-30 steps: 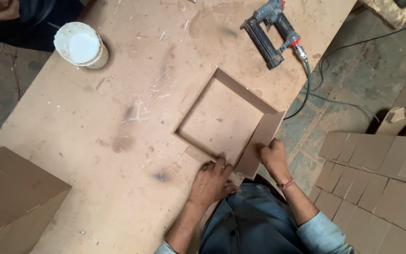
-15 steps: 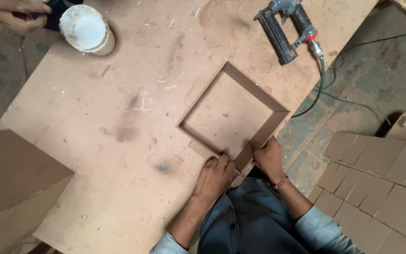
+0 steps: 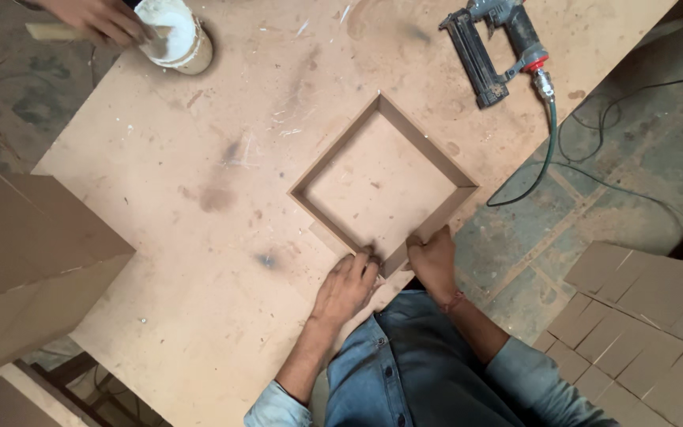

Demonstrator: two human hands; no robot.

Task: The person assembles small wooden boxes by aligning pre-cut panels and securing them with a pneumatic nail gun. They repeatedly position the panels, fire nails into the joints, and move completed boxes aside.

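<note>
**Square board frame held at its near corner**

The square frame (image 3: 383,183) of brown fibreboard strips lies flat on the bench (image 3: 199,261), turned like a diamond, with its near corner at the bench edge closest to the person. The left hand (image 3: 347,286) rests on that corner with its fingers (image 3: 367,265) spread flat over the frame's lower left strip. The right hand (image 3: 434,263) presses the lower right strip from outside, its fingers curled against the board; neither hand closes around anything.

The bench is a large sheet of pale brown board, dusty, stained and flecked with white. Beyond the frame, at the far right, lies a nail gun (image 3: 493,46) whose green hose (image 3: 543,154) drops off the bench onto a worn, patchy floor. Far left of the frame another person's hand (image 3: 96,17) holds a stick at a white tub (image 3: 174,33); that hand is cut off by the picture's edge. Cut board squares (image 3: 642,316) lie on the floor to the frame's right. A big brown panel (image 3: 25,253) left of the frame is only partly in view.
</note>
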